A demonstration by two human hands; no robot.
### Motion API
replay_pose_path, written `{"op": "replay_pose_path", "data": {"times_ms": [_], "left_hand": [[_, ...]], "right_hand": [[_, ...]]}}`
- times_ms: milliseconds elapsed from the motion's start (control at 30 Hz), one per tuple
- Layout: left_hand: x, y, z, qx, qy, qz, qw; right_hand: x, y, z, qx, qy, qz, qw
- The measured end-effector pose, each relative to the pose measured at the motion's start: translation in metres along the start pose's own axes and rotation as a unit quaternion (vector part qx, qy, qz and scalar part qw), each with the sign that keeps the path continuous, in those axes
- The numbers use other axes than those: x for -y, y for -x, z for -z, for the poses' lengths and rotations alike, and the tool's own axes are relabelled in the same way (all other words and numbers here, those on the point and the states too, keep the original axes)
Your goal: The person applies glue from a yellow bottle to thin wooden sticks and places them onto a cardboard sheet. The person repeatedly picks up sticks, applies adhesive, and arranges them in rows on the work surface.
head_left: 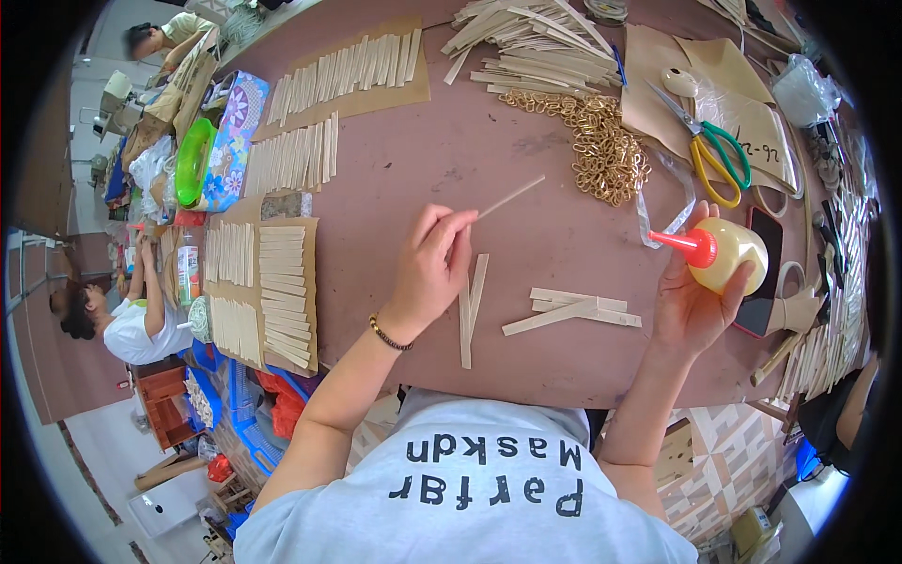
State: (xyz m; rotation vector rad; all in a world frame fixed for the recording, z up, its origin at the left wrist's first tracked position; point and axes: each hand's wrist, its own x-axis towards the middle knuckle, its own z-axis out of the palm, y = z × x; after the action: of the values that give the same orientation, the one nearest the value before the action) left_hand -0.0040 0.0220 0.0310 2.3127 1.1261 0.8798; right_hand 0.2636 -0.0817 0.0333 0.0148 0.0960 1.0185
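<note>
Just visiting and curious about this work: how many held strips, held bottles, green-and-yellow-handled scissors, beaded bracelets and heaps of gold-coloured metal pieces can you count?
Strip in the left hand: 1
Squeeze bottle in the right hand: 1
Scissors: 1 pair
Beaded bracelet: 1
Heap of gold-coloured metal pieces: 1
Total: 5

Elbows bent, a person reaches forward with bare left forearm (355, 387) and right forearm (656, 399). The left hand (437, 273) angles inward, its back turned up, thumb and index finger pinched together, the other fingers curled. Well apart from it, the right hand (695, 305) lies palm up in a cupped grip, thumb on the outer side.
</note>
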Motion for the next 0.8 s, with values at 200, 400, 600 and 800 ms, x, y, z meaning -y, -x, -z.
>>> {"op": "replay_pose_path", "data": {"times_ms": [200, 400, 600, 800], "left_hand": [[0.005, -0.022, -0.014, 0.071, -0.155, -0.187, 0.967], [-0.014, -0.02, -0.021, 0.165, -0.286, -0.218, 0.918], [-0.018, -0.018, -0.023, 0.178, -0.351, -0.236, 0.888], [-0.018, -0.014, 0.003, 0.203, -0.276, -0.195, 0.919]], "right_hand": [[-0.003, 0.0, 0.002, 0.011, 0.009, -0.01, 1.0], [-0.002, -0.001, 0.004, 0.001, 0.015, -0.008, 1.0], [-0.003, -0.002, 0.006, 0.009, 0.024, -0.017, 1.0], [0.001, -0.002, 0.011, 0.018, 0.018, -0.044, 0.999]]}}
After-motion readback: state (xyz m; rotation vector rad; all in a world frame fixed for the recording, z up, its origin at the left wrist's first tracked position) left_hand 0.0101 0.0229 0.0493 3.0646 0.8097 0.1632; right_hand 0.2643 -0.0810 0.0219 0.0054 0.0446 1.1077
